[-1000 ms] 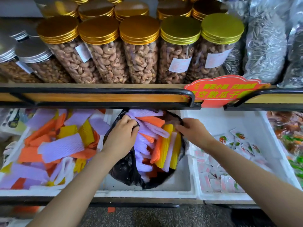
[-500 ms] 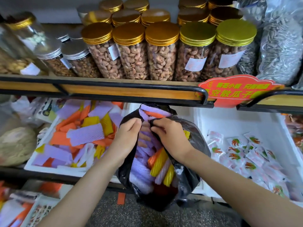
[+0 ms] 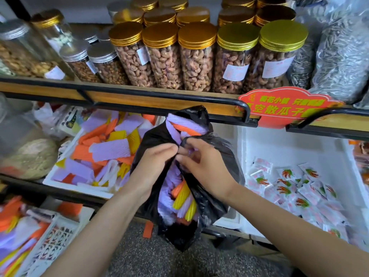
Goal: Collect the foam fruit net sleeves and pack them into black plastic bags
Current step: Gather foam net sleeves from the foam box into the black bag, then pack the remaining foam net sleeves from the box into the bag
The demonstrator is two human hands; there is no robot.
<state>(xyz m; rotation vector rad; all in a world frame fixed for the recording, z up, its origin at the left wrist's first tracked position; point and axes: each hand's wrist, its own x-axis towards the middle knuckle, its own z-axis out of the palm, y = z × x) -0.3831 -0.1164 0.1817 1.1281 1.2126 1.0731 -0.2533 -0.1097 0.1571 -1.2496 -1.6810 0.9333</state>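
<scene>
The left hand [image 3: 153, 164] and right hand [image 3: 207, 166] each pinch an edge of the black bag [image 3: 215, 198] with curled fingers, and the two edges meet at its mouth. The bag hangs in front of the shelf, stuffed with purple, orange and yellow foam sleeves [image 3: 183, 194], some poking out at the top. More loose sleeves [image 3: 109, 148] lie in the white tray [image 3: 79, 186] just to the left, below the nut jars [image 3: 195, 66]

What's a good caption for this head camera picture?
Left hand and right hand pinch a black bag of foam sleeves.
</scene>
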